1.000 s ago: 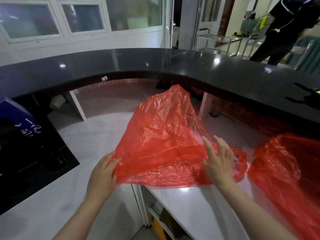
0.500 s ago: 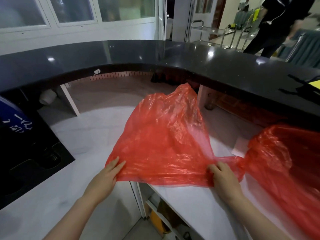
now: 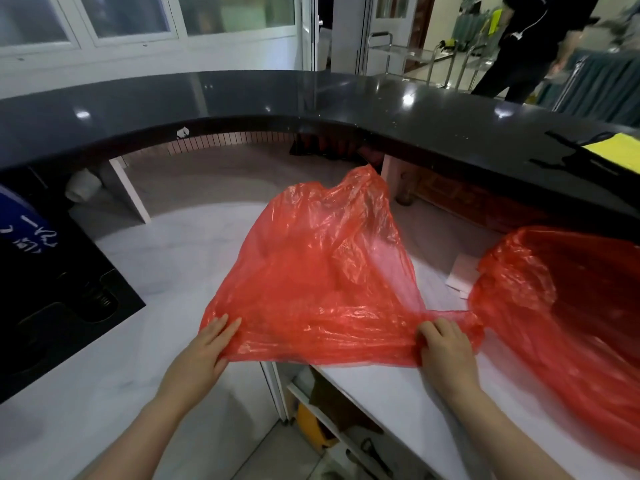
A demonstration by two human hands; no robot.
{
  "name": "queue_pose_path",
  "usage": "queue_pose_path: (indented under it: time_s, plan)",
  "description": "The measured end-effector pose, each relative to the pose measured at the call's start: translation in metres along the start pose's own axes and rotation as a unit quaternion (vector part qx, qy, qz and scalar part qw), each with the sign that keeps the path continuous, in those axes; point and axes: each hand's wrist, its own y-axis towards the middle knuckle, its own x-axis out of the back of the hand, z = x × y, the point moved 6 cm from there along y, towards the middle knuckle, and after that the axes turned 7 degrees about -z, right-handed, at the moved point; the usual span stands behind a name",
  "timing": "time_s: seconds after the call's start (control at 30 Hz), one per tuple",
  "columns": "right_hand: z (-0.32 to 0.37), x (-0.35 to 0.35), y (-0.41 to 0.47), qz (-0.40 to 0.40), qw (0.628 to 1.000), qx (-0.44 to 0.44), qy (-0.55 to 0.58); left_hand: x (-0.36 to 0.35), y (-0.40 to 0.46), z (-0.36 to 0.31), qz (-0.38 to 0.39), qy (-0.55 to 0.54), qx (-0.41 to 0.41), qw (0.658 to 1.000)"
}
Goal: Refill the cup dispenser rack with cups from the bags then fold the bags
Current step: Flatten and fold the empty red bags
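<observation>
An empty red plastic bag (image 3: 322, 271) lies spread over the white counter (image 3: 194, 251), its far end puffed up. My left hand (image 3: 204, 351) holds the bag's near left corner, fingers straight on top and thumb beneath the film. My right hand (image 3: 445, 344) grips the near right corner, fingers curled into the bunched plastic. A second red bag (image 3: 568, 306) lies crumpled at the right, touching the first one's corner. The black cup dispenser rack (image 3: 59, 306) sits at the left edge, its openings dark.
A raised black curved countertop (image 3: 346, 98) runs behind the white counter, with a yellow cloth (image 3: 613, 147) at its right. White paper (image 3: 462, 275) lies between the bags. Open shelves (image 3: 332, 427) show below the counter gap. A person in black (image 3: 533, 43) stands beyond.
My right hand slid from flat on the bag to its near right corner and curled onto it. The bag's near edge is now pulled taut between both hands.
</observation>
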Motion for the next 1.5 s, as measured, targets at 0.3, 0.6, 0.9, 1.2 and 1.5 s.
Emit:
queue_pose_path:
  time_s: [0.3, 0.6, 0.9, 1.2, 1.5]
  plan:
    - [-0.024, -0.023, -0.005, 0.136, 0.990, -0.032, -0.023, 0.005, -0.008, 0.043, 0.070, 0.026, 0.046, 0.996]
    - [-0.009, -0.010, 0.022, 0.118, 0.992, -0.021, 0.026, 0.031, 0.017, 0.034, 0.013, -0.067, 0.066, 0.995]
    - [0.041, -0.007, 0.113, 0.016, 0.991, -0.008, 0.130, 0.078, 0.069, 0.012, -0.194, -0.105, 0.080, 0.972]
    - [0.046, -0.027, 0.194, 0.004, 0.969, -0.105, 0.224, 0.084, 0.127, 0.027, -0.260, -0.179, 0.153, 0.937]
    - [0.061, -0.060, 0.268, 0.021, 0.917, -0.239, 0.320, 0.078, 0.225, 0.056, -0.223, -0.223, 0.169, 0.934]
